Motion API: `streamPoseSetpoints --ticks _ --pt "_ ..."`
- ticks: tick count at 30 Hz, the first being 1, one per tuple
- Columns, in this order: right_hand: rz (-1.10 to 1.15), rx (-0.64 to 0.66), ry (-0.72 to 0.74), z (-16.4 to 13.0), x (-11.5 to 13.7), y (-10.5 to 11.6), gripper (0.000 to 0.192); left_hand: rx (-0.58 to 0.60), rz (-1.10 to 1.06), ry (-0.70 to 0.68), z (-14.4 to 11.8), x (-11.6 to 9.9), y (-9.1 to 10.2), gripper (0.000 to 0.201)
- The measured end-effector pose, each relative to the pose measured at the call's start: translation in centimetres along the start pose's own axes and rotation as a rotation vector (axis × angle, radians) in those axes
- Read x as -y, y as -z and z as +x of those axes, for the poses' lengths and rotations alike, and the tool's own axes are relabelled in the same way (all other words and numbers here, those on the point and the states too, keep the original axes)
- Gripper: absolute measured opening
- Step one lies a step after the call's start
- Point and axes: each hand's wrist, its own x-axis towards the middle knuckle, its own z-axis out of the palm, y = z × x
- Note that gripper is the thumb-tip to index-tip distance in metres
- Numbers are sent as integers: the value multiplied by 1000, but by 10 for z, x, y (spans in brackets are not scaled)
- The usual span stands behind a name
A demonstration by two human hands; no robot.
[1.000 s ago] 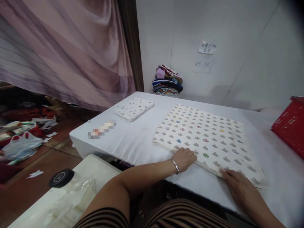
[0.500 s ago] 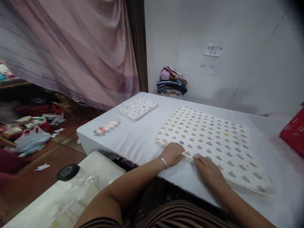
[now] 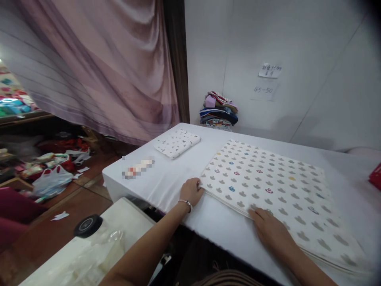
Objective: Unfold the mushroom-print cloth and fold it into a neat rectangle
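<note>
A folded white cloth (image 3: 256, 186) printed with grey cloud-like shapes and a few coloured motifs lies flat on the white table in layers. My left hand (image 3: 192, 193), with a bracelet at its wrist, is closed on the cloth's near left corner. Along the near edge, my right hand (image 3: 269, 228) rests with its fingers stretched over the top layer. Left of this cloth lies a smaller folded white cloth (image 3: 177, 143) with a small dark print, touched by neither hand.
A blurred-out item (image 3: 138, 169) lies by the left edge of the white table (image 3: 166, 180). Folded fabrics (image 3: 218, 111) are stacked against the wall. Below left, a pale surface (image 3: 131, 214) carries a black round object (image 3: 88, 225). A pink curtain (image 3: 127, 71) hangs behind; a red object (image 3: 375, 176) is far right.
My left hand has moved left along the near edge to the cloth's corner and closed on it. My right hand stays on the near edge. The view has shifted slightly.
</note>
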Motion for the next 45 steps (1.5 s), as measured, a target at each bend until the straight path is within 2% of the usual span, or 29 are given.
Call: streamPoseSetpoints --ticks 4,7,10,15,20,22,25,28,31,34,37,42,45 --pt "-30 -49 19 0 0 -3 44 46 89 5 11 -2 3 17" --pt "-42 -87 46 0 2 -6 45 54 132 86 14 3 6 9" --pt "-36 -107 84 -1 4 -7 43 46 121 137 15 8 5 10" --pt "-42 -92 113 1 6 -6 46 22 54 30 10 10 5 22" --pt "0 -73 91 2 8 -7 44 125 -40 -74 10 16 16 24" --pt "9 -59 82 2 8 -8 45 200 -84 -48 15 20 21 20" --pt "1 -47 71 2 8 -8 45 305 -178 68 27 21 26 15" --pt "-15 -55 87 2 7 -9 48 243 -163 175 43 10 23 34" --pt "-30 -81 106 3 6 -10 48 215 -39 212 58 -7 11 47" --pt "-44 -96 122 4 5 -7 48 251 101 211 67 -17 -1 43" --pt "-58 -96 119 5 4 -4 49 253 179 172 68 -16 -6 37" --pt "-10 -64 74 3 6 -5 48 261 173 198 65 -8 -2 35" --pt "9 -73 80 3 6 -6 50 245 197 174 68 -13 2 35"
